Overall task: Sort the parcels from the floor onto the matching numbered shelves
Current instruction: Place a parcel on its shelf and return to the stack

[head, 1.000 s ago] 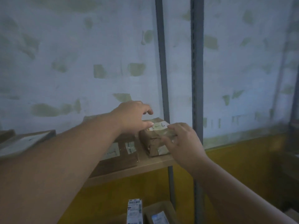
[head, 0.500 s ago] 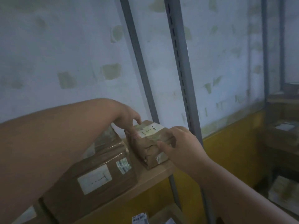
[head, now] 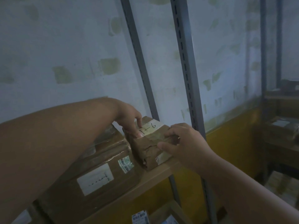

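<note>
The large taped box [head: 90, 172] sits at left on the shelf [head: 163, 171]; keep the small parcel [head: 150, 143] snug beside it. Your left hand [head: 129, 118] presses its label with straight fingers, and your right hand [head: 182, 141] pinches its right end. Square it, label outward, before letting go.

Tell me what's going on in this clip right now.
A person is setting a small brown parcel marked "1-6" on a wooden shelf, at its right end by a grey upright. The left hand touches its top near the label; the right hand grips its right side. A bigger taped box sits just to its left. The parcel rests on the shelf, not yet released.
</note>
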